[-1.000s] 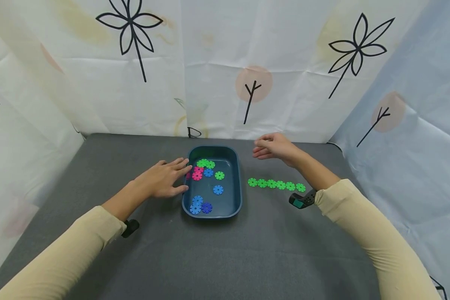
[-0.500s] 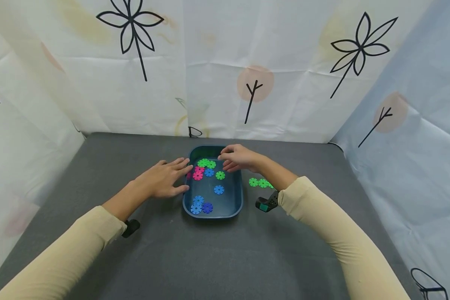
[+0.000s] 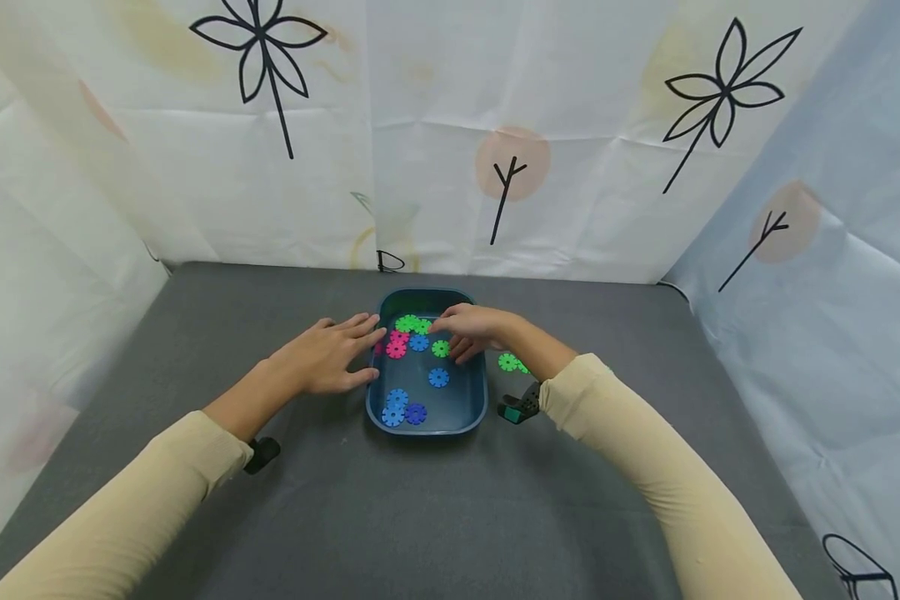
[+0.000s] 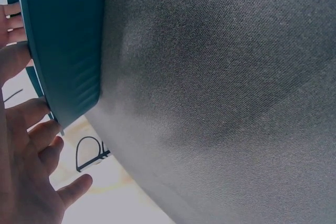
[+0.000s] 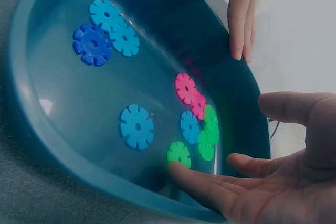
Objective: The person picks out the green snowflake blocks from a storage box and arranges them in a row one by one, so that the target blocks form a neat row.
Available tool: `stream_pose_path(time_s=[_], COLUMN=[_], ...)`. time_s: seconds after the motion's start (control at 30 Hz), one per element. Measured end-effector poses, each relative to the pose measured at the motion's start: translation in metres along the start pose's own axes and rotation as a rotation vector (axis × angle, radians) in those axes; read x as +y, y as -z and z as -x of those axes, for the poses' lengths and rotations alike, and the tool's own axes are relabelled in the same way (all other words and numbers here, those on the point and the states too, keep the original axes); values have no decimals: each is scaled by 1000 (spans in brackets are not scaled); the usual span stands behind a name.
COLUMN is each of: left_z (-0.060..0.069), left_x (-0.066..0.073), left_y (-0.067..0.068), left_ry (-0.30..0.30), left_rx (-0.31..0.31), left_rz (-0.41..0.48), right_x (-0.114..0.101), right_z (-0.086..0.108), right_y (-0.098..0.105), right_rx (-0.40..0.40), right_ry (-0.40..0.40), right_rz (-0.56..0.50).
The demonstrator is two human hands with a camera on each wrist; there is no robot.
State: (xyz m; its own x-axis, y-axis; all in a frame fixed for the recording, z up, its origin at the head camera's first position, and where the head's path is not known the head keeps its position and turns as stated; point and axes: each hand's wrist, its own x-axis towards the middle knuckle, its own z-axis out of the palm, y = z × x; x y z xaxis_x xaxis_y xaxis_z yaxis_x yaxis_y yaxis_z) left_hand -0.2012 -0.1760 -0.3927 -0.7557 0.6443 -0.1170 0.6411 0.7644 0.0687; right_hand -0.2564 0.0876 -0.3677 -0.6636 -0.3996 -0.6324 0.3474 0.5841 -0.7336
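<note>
A blue tray (image 3: 427,423) holds several flat notched discs: green (image 3: 407,323), pink (image 3: 396,349), light blue (image 3: 438,377) and dark blue (image 3: 416,413). My left hand (image 3: 326,358) rests against the tray's left rim with its fingers spread; in the left wrist view, fingertips of that hand (image 4: 31,166) touch the rim. My right hand (image 3: 476,329) reaches over the tray's right side, its fingers extended and holding nothing. In the right wrist view, a fingertip of the right hand (image 5: 283,166) is at the single green disc (image 5: 178,153), overlapping its edge.
Green discs (image 3: 507,362) lie on the grey table (image 3: 435,517) right of the tray, partly hidden by my right forearm. Black wrist devices (image 3: 520,406) sit on both wrists. A patterned white cloth (image 3: 435,92) stands behind and at both sides.
My right hand has moved left from beyond the tray to over its inside, then lower towards the single green disc. Its forearm now covers most of the green row. My left hand has stayed put.
</note>
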Motion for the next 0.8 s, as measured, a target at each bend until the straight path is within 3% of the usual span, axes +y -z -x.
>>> stream_pose_path(time_s=[0.23,0.57,0.8], left_z=[0,-1,-2], left_x=[0,-1,0], left_y=[0,0,1], left_ry=[1,-5,-6], left_rx=[-7,-4,-2], left_rz=[9,0,-2], right_x=[-2,0,0], right_z=[-2,-7,-9], right_y=[-3,-11,-12], right_rx=[10,104,97], right_ry=[-12,16,18], right_rz=[-22,54,64])
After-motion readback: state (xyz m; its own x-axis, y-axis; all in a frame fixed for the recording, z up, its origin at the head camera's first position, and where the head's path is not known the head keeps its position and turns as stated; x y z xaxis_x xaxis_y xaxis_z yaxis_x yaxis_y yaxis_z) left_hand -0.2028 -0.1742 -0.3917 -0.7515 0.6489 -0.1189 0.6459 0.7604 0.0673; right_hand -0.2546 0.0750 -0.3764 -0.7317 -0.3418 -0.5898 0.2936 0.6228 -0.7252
